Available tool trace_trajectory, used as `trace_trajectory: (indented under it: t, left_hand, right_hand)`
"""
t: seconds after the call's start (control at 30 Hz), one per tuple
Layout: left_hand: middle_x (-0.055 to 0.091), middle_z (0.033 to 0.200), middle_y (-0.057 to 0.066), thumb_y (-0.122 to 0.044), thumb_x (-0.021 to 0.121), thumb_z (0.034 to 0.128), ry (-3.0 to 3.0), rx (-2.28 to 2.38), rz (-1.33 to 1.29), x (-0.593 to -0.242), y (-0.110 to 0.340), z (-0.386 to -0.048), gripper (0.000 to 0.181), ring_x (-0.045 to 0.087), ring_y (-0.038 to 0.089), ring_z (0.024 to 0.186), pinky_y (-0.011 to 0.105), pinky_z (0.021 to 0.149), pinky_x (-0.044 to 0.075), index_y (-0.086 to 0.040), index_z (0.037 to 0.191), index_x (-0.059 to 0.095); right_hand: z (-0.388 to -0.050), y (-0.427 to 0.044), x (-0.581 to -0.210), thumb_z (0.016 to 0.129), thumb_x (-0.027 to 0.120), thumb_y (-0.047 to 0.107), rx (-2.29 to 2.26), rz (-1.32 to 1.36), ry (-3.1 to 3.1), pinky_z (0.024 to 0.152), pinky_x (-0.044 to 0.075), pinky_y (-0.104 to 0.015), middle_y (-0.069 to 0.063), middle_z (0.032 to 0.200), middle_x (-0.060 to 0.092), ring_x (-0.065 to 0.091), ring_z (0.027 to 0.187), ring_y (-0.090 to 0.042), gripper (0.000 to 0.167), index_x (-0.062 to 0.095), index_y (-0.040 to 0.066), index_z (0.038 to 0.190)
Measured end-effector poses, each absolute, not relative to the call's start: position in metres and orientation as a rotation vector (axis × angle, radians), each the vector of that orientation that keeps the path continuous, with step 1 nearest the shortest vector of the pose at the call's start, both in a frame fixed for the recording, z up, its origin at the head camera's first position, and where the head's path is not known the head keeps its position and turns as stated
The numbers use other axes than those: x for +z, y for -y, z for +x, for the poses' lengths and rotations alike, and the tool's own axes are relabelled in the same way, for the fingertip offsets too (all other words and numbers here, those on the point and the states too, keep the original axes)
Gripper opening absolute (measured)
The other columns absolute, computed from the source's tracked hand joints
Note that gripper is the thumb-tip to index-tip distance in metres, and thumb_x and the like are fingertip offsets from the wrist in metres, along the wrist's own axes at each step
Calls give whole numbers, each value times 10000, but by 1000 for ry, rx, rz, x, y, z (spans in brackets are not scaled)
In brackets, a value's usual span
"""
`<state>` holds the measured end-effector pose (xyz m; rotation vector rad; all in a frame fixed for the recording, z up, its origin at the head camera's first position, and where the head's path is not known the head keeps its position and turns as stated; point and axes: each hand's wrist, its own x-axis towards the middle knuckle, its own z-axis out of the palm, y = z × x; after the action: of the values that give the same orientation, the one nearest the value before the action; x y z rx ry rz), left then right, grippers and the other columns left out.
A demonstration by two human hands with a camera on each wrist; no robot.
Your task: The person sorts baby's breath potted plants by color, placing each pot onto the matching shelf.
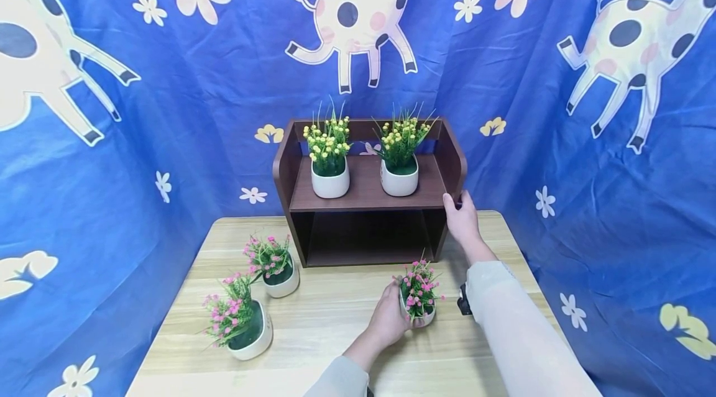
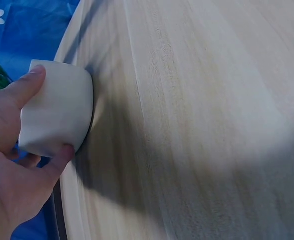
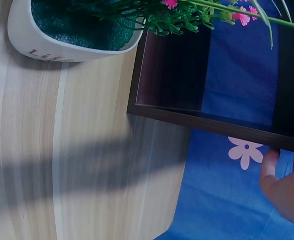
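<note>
In the head view my left hand (image 1: pixel 388 316) grips a white pot of pink flowers (image 1: pixel 419 291) near the front right of the table. The left wrist view shows the thumb and fingers round the pot (image 2: pixel 59 107), which is close to or on the tabletop. My right hand (image 1: pixel 463 220) holds the right side panel of a dark brown two-tier shelf (image 1: pixel 369 201), thumb at its front edge. In the right wrist view that hand (image 3: pixel 287 187) touches the panel's edge; some fingers are hidden. Two white pots with yellow flowers (image 1: pixel 330 182) (image 1: pixel 399 181) stand on the upper tier.
Two more pots of pink flowers (image 1: pixel 282 282) (image 1: pixel 252 338) stand on the left of the light wooden table (image 1: pixel 324 335). The lower tier (image 1: pixel 369 238) faces forward, open-fronted. Blue curtains (image 1: pixel 224 99) with giraffes and flowers hang behind and along both sides.
</note>
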<state>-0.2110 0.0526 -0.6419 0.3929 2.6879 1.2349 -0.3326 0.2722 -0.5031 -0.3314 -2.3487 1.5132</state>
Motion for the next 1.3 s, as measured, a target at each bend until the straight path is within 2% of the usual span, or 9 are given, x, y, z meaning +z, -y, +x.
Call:
trace_trajectory:
  t: [0.3,0.57,0.8,1.3]
  left_hand:
    - [445,1663,295,0,883,738,-2698,1237,412,-641,-53,-214,978,526,500,1483,555,1275,417,108,1588,412]
    - [419,1681,295,-50,940,732,-2690,1277,406,-641,-50,-219,1014,485,508,1515,584,1286,388,102,1588,419]
    - [396,1699,291,57,831,753,-2735,1300,436,-641,-46,-235,918,476,492,1531,541,1287,384,97,1580,433]
    - [384,1710,276,30,826,810,-2829,1253,543,-633,-52,-276,947,478,459,1540,495,1297,396,59,1637,366]
  right_hand:
    - [-335,-275,-504,1105,574,347,1516,-335,2339,1151,452,-570,-283,1334,628,567,1236,-409,375,546,24,1294]
    - [-335,-275,-503,1102,579,333,1509,-334,2335,1163,457,-576,-288,1348,632,577,1258,-414,372,549,25,1309]
    - [-335,-274,-505,1105,573,331,1502,-328,2336,1170,452,-569,-288,1357,631,574,1272,-414,368,551,23,1305]
    - [-337,-272,-508,1099,579,316,1480,-336,2321,1142,456,-565,-292,1314,639,581,1237,-410,346,560,18,1273]
